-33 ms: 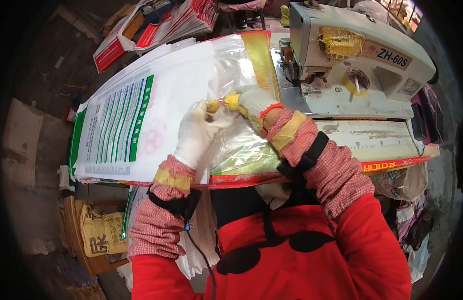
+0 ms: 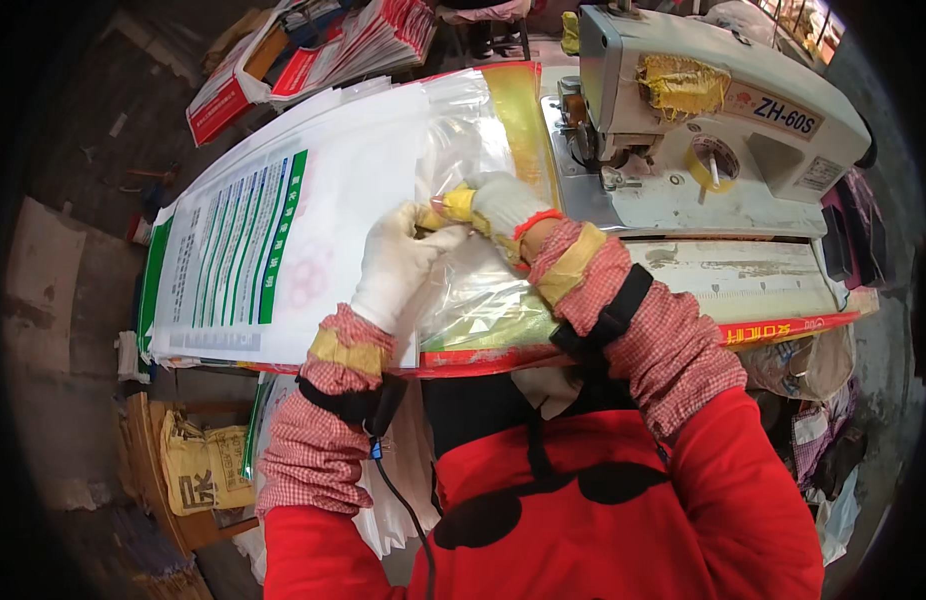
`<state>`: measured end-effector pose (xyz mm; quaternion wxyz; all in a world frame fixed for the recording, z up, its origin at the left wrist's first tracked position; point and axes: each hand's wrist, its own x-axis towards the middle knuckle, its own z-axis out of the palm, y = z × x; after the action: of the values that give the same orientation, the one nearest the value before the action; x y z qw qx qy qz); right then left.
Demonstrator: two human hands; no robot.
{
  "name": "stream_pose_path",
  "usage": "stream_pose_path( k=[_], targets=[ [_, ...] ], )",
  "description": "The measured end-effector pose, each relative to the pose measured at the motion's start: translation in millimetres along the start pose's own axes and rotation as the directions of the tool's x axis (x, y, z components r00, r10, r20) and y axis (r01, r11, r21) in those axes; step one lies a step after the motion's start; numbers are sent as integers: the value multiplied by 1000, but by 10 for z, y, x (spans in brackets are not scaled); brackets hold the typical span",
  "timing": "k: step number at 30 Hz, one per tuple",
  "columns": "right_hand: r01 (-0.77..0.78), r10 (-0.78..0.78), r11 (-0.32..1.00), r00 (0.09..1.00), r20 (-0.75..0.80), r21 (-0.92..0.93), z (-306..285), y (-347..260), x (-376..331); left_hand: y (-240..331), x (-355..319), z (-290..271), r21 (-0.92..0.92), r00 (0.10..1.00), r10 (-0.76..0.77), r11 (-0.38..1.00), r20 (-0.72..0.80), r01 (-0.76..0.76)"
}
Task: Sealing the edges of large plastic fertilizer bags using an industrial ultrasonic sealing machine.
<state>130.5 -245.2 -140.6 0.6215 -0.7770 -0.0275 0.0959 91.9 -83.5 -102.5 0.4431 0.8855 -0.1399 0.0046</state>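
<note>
My left hand [image 2: 395,262], in a white glove with yellow covering on the fingertips, is closed in a pinch above the mouth of a white printed bag [image 2: 353,150]. My right hand [image 2: 498,212], also gloved with yellow-wrapped fingers, is closed and meets the left fingertips. Whatever is between the fingers is too small or hidden to make out. Beneath both hands, clear plastic film [image 2: 473,300] sticks out from the bag's mouth, creased and shiny. The bag lies flat on a stack of similar bags, its green and blue printing toward the left.
A grey sewing machine [image 2: 703,110] stands to the right, with a roll of yellow tape [image 2: 713,163] on its side. Red-and-white printed stacks [image 2: 363,50] sit at the far left. A wooden frame [image 2: 143,440] holding a yellow sack [image 2: 205,465] stands below the table's left end.
My right hand has shifted slightly left, its fingertips overlapping those of my left hand more. The bag and film stay where they were.
</note>
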Motion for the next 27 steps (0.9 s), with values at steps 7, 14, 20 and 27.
stream_pose_path(
  k=[7,14,20,27],
  targets=[
    [-148,166,501,983,-73,-853,-165,-324,-127,125,-13,-887,-308,933,-60,950,-355,-56],
    [275,-262,962,916,303,0,355,-651,-265,-74,-588,-775,-25,993,88,996,-83,-91],
    [250,-553,448,832,-47,-858,79,-516,314,119,-1356,-486,-170,333,332,885,882,-433],
    [425,-381,876,900,-212,229,550,-352,-94,775,-451,-983,-27,751,223,964,621,-263]
  ],
)
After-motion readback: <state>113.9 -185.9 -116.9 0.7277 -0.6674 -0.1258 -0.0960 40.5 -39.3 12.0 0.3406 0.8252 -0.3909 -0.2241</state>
